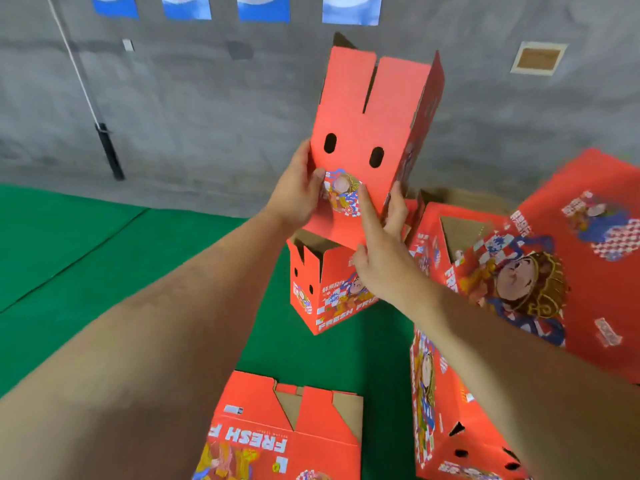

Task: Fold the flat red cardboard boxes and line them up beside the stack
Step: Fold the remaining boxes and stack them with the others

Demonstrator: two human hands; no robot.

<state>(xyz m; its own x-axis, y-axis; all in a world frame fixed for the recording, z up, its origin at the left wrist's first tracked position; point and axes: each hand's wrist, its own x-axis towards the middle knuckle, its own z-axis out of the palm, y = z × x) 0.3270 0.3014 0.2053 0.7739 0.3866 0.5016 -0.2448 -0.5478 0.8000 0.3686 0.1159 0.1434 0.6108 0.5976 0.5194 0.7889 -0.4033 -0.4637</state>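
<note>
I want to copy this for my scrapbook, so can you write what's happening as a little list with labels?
place: green mat by a grey wall
held box: red box, raised, flaps up
left hand: left hand grips its left edge
right hand: right hand grips its lower right corner
below: folded box standing open
right side: flat boxes in a pile

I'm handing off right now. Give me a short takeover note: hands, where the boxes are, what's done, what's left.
Left hand grips the left edge of the raised box; right hand holds its lower right corner. The box is opened into a tube, top flaps upright, held in the air.
Done: folded boxes stand on the green mat, one straight ahead, others near and right.
Flat stack lies right.
Left: finish this box, set it in line, continue.
</note>
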